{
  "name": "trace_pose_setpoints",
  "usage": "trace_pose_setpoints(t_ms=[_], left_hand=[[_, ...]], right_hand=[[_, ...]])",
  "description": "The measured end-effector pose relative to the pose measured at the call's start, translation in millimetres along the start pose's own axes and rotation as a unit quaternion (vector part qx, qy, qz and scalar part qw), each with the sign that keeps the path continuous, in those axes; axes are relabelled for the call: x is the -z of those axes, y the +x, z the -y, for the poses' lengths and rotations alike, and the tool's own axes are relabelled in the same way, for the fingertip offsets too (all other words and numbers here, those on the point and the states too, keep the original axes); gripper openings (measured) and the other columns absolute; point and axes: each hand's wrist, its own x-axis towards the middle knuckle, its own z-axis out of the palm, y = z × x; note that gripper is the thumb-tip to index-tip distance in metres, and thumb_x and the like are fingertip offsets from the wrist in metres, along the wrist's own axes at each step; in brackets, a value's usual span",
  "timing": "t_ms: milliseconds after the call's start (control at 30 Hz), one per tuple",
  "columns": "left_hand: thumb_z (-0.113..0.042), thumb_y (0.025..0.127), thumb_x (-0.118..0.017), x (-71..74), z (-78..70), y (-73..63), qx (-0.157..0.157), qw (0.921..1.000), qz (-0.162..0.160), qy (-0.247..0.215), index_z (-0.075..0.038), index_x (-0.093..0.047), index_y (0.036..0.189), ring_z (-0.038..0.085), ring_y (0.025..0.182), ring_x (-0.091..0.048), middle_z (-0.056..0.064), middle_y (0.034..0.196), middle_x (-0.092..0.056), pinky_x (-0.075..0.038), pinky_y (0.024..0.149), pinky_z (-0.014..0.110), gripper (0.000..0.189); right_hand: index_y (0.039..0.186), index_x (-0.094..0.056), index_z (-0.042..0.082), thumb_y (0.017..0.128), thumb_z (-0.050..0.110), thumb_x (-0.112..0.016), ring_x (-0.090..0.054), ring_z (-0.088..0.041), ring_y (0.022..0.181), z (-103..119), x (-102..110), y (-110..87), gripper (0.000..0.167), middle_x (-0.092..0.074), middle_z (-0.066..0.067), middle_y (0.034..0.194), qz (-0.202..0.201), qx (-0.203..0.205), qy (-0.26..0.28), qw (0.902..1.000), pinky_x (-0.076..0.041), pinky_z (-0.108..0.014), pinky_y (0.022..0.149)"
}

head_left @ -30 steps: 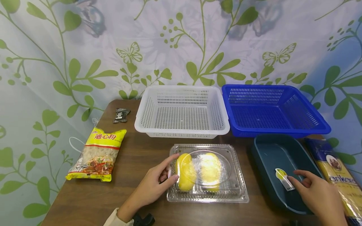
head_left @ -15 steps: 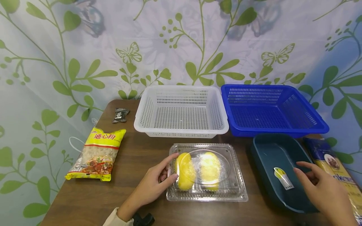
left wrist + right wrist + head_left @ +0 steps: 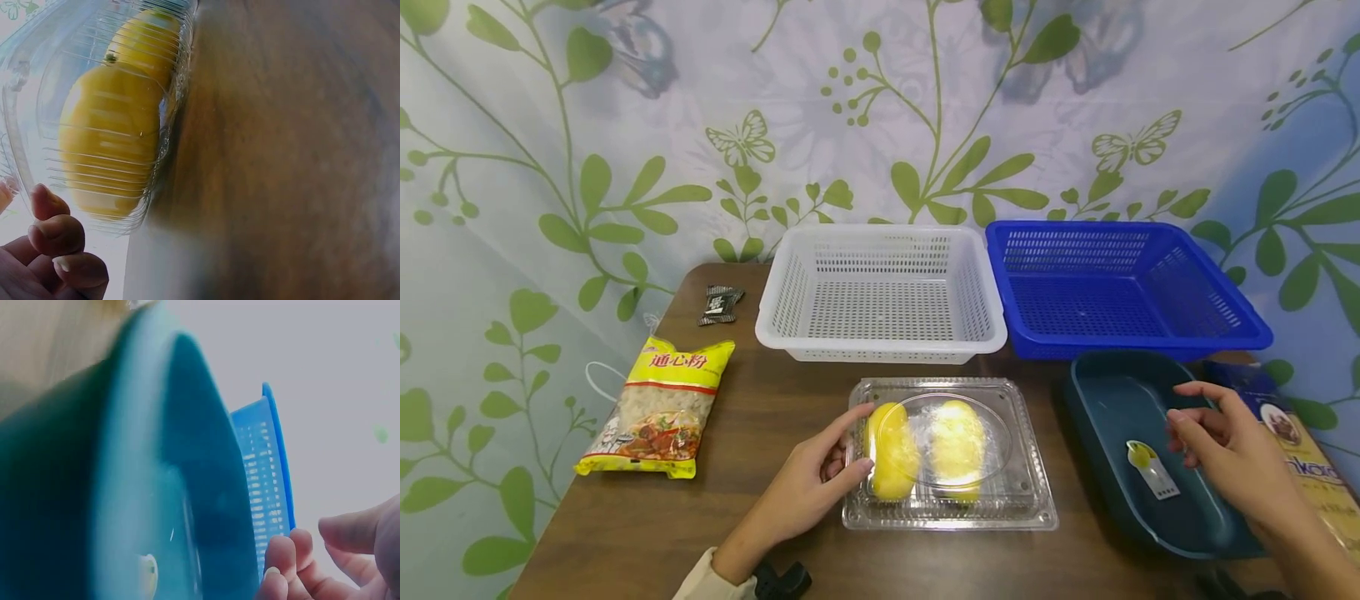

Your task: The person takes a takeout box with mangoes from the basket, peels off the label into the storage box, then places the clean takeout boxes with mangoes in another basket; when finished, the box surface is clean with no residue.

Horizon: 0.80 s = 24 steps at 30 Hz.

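In the head view, my left hand rests at the left edge of a clear plastic clamshell box, index fingertip and thumb tip against its side. Two yellow fruits, shaped like mangoes, lie inside the closed box; one mango fills much of the left wrist view. My right hand hovers over the dark teal basin, its fingers loosely bent and holding nothing. On the basin's floor lies a small label with a yellow fruit picture. The right wrist view shows the bent fingers beside the basin wall.
A white perforated basket and a blue one stand along the back. At left lie a yellow pasta bag and a small black wrapped packet. Another long package lies right of the basin, partly behind my right arm.
My right hand has drawn away from the label and moved up and back over the basin's right side. The label stays in the basin. My left hand has kept its place at the box.
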Motion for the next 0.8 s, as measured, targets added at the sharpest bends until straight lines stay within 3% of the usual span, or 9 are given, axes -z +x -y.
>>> trace_pose_setpoints(t_ms=[100,267,500,567,700,800], left_hand=[[-0.027,0.1,-0.068,0.7,-0.6,0.4,-0.004,1.0,0.0,-0.006,-0.032,-0.047,0.152,0.015,0.061,-0.044,0.001,0.076,-0.048,-0.04,0.056,0.025,0.057],[-0.027,0.1,-0.068,1.7,-0.6,-0.2,0.001,1.0,0.0,-0.005,-0.032,-0.047,0.152,0.01,0.063,-0.044,-0.004,0.078,-0.048,-0.042,0.056,0.028,0.056],[-0.029,0.101,-0.067,0.8,0.8,-0.9,0.008,1.0,0.002,0.005,-0.034,-0.046,0.152,0.011,0.067,-0.047,-0.004,0.082,-0.05,-0.045,0.059,0.031,0.056],[-0.029,0.101,-0.067,0.5,0.9,-0.9,0.006,1.0,0.002,0.005,-0.033,-0.046,0.153,0.01,0.067,-0.048,-0.004,0.082,-0.05,-0.046,0.06,0.03,0.056],[-0.028,0.101,-0.067,-0.1,0.8,-0.2,0.003,1.0,0.001,0.004,-0.032,-0.046,0.153,0.01,0.067,-0.048,-0.005,0.081,-0.051,-0.046,0.06,0.027,0.056],[-0.028,0.101,-0.067,-0.7,1.1,0.2,0.002,1.0,0.002,0.005,-0.032,-0.046,0.153,0.01,0.067,-0.048,-0.005,0.081,-0.051,-0.046,0.06,0.027,0.056]], right_hand=[[0.132,-0.037,0.035,0.108,0.01,-0.051,-0.064,-0.015,0.071,-1,7,9.4,0.038,-0.068,0.011,0.09,0.02,-0.003,0.047,0.9987,-0.05,-0.027,0.057],[0.127,-0.034,0.032,0.108,0.012,-0.051,-0.066,-0.012,0.072,0,18,31.4,0.033,-0.068,0.011,0.093,0.033,-0.03,0.151,0.9875,-0.052,-0.027,0.057],[0.122,-0.035,0.024,0.106,0.008,-0.053,-0.069,-0.012,0.075,-8,26,58.8,0.029,-0.068,0.005,0.091,0.022,-0.071,0.328,0.9418,-0.055,-0.025,0.063],[0.121,-0.036,0.023,0.106,0.009,-0.054,-0.069,-0.012,0.074,-10,26,65.6,0.028,-0.069,0.004,0.089,0.013,-0.079,0.347,0.9345,-0.055,-0.026,0.063],[0.118,-0.038,0.025,0.105,0.016,-0.058,-0.069,-0.013,0.07,-13,21,76.6,0.025,-0.068,0.004,0.084,-0.012,-0.108,0.343,0.9331,-0.056,-0.026,0.062],[0.118,-0.039,0.025,0.105,0.02,-0.059,-0.068,-0.014,0.07,-14,19,79.4,0.025,-0.066,0.002,0.083,-0.021,-0.136,0.363,0.9215,-0.057,-0.026,0.063]])
